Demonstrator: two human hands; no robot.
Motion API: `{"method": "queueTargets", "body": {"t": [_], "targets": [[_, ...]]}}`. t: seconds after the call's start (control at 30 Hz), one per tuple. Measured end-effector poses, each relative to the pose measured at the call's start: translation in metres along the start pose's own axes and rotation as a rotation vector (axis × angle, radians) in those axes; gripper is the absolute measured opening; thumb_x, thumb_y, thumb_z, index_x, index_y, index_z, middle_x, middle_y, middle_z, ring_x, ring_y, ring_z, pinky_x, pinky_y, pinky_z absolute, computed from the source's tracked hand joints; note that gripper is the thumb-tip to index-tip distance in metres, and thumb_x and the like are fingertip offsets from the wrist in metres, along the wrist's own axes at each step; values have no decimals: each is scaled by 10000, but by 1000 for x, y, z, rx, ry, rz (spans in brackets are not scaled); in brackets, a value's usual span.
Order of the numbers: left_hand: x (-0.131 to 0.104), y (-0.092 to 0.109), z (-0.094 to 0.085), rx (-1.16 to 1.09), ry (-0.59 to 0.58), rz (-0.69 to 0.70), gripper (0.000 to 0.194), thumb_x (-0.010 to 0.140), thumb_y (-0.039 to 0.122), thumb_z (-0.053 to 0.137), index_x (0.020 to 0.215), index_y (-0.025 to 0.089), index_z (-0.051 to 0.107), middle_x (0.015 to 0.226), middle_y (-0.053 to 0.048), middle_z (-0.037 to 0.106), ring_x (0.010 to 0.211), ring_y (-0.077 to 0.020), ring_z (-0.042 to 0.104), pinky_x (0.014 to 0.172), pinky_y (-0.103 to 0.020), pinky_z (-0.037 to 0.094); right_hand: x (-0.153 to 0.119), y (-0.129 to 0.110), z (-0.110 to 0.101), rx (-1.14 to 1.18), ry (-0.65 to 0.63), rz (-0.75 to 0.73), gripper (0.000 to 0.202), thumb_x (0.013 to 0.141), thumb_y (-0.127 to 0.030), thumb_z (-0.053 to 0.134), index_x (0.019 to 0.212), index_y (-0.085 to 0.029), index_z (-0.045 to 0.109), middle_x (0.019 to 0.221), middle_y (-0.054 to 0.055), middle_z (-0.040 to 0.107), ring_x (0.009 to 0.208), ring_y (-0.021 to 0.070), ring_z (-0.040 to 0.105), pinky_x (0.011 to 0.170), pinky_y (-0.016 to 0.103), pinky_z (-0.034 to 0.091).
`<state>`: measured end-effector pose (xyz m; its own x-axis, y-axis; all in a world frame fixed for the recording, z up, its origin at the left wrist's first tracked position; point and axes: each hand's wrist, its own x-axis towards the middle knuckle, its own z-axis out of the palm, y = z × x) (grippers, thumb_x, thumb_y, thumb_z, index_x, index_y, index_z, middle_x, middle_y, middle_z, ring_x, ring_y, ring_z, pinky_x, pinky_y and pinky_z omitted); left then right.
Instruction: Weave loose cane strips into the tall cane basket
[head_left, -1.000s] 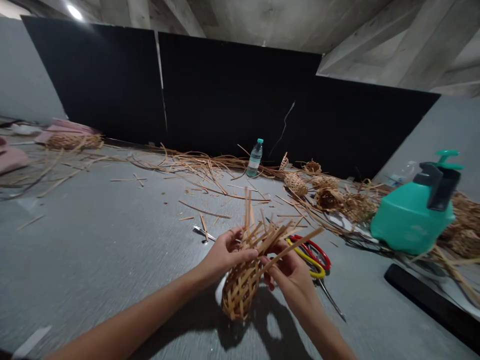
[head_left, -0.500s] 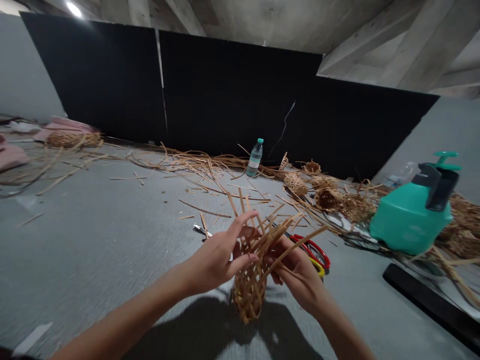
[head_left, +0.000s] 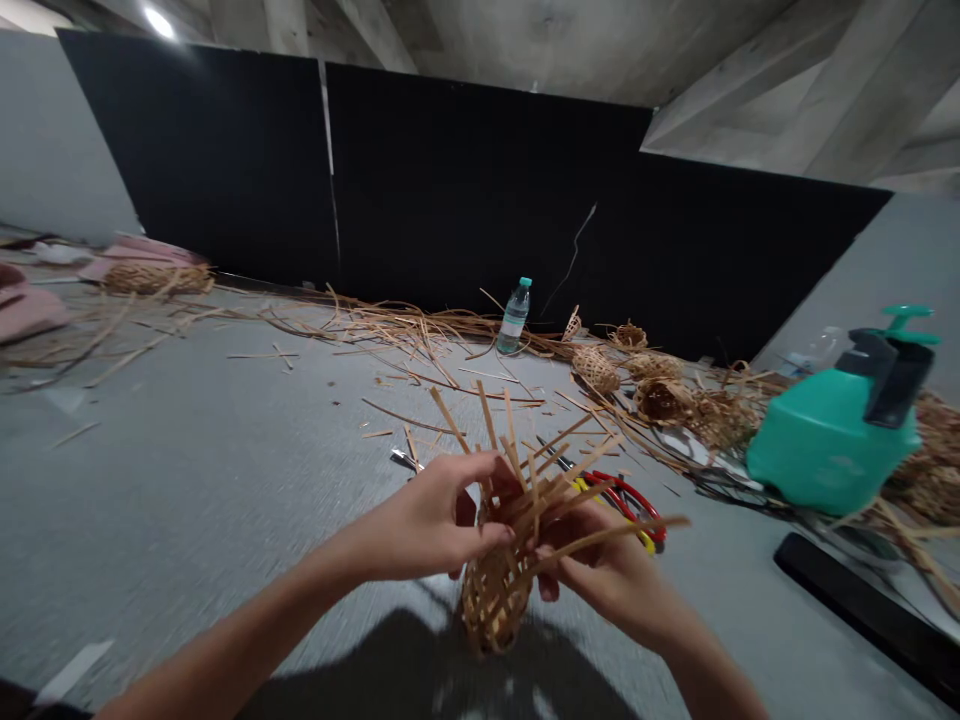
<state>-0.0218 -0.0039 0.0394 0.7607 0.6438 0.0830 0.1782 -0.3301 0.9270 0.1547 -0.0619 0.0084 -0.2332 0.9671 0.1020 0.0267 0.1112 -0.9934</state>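
A small woven basket (head_left: 493,600) of tan strips is held between my hands, its rounded closed end pointing down toward me. Loose strip ends fan out from its top. My left hand (head_left: 450,510) is closed around the left side near the upper edge, thumb and fingers curled on the strips. On the right, my right hand (head_left: 600,560) pinches a long strip (head_left: 630,530) that sticks out to the right. Part of the weave is hidden behind the fingers. Just beyond my right hand lie red-handled pliers (head_left: 630,500) and a yellow-handled tool (head_left: 646,541).
A water bottle (head_left: 514,316) stands by the black panel (head_left: 480,190). Several woven baskets (head_left: 660,398) lie at the right, near a green spray bottle (head_left: 832,440). A long black object (head_left: 862,610) lies at the right front. Loose strips (head_left: 390,325) litter the back.
My left hand's fingers have closed down onto the strips. My right hand has shifted slightly, and the long strip now points further right and lower.
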Motion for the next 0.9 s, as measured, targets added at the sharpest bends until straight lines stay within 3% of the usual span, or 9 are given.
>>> {"method": "queueTargets", "body": {"t": [0.2, 0.4, 0.5, 0.57, 0.67, 0.8, 0.9], "targets": [[-4, 4, 0, 81, 20, 92, 127, 706, 86, 523, 805, 154, 563, 752, -2, 557, 570, -77, 476, 473, -158, 384, -4, 4, -4, -108, -41, -48, 161, 746, -190, 615, 900, -218, 582, 714, -17, 568, 597, 112, 562, 575, 252, 503], [-3, 4, -1, 120, 4, 88, 124, 696, 77, 512, 775, 154, 569, 689, 20, 537, 533, -67, 437, 477, -160, 353, -8, 3, -10, -40, -104, -30, 99, 741, -244, 622, 820, -206, 575, 851, 17, 532, 635, 110, 554, 509, 221, 499], [-3, 3, -1, 167, -10, 49, 45, 698, 126, 526, 713, 143, 565, 608, 28, 501, 496, -66, 407, 437, -164, 304, -7, 0, -9, 21, -129, -4, 161, 720, -256, 648, 853, -215, 567, 784, -7, 556, 596, 102, 564, 585, 258, 512], [-2, 3, -1, 159, -16, 27, 42, 703, 142, 516, 713, 140, 557, 607, 26, 500, 493, -65, 404, 425, -166, 287, -5, -2, -5, 50, -114, 32, 176, 681, -250, 687, 799, -206, 564, 677, -35, 553, 548, 95, 549, 533, 229, 494], [-2, 3, 1, 132, 2, -5, 38, 702, 146, 510, 718, 136, 543, 619, 23, 500, 483, -60, 398, 416, -168, 276, -1, 0, 3, 9, -8, 18, 155, 649, -212, 713, 718, -180, 579, 639, -33, 540, 514, 77, 500, 421, 163, 417], [-2, 2, 4, 113, 35, 6, 46, 709, 146, 504, 750, 142, 522, 645, 22, 489, 496, -63, 400, 428, -177, 282, 2, 7, 13, -35, 215, -38, 146, 629, -164, 711, 655, -175, 568, 593, -43, 511, 482, 67, 443, 394, 154, 368], [-1, 0, 8, 56, 74, 11, 70, 690, 160, 544, 729, 154, 486, 606, 43, 445, 500, -66, 393, 430, -177, 279, 4, 10, 19, -51, 293, -15, 176, 623, -169, 710, 612, -180, 535, 550, -59, 486, 426, 56, 412, 383, 161, 355]]}}
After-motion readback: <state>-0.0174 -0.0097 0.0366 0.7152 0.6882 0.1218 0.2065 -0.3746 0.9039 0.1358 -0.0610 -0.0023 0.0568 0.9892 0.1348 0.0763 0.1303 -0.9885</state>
